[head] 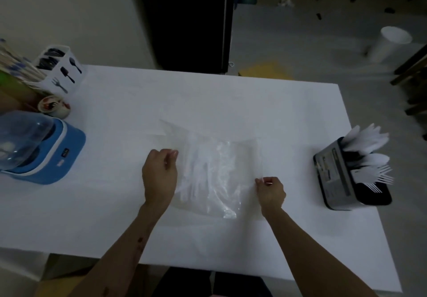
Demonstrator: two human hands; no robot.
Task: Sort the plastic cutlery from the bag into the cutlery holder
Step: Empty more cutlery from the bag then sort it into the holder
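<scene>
Both forearms reach in from the near table edge. Right hand (270, 192) has its fingers curled and appears to pinch the right edge of the clear plastic bag (212, 169); left hand (159, 176) is curled at the bag's left edge, seemingly gripping the film, though the exact contact is hard to make out. Between them the bag lies flat on the white table (231, 102), with a few pale cutlery pieces faintly visible inside, long axes running roughly away from the person. Its mouth looks to lie at the far-left end, nearer the left hand, but the film is too clear to be sure. To the right, well apart from the bag, stands the dark cutlery holder (342, 176), already carrying white forks (379, 176) and other white pieces; the right hand is the nearer one.
</scene>
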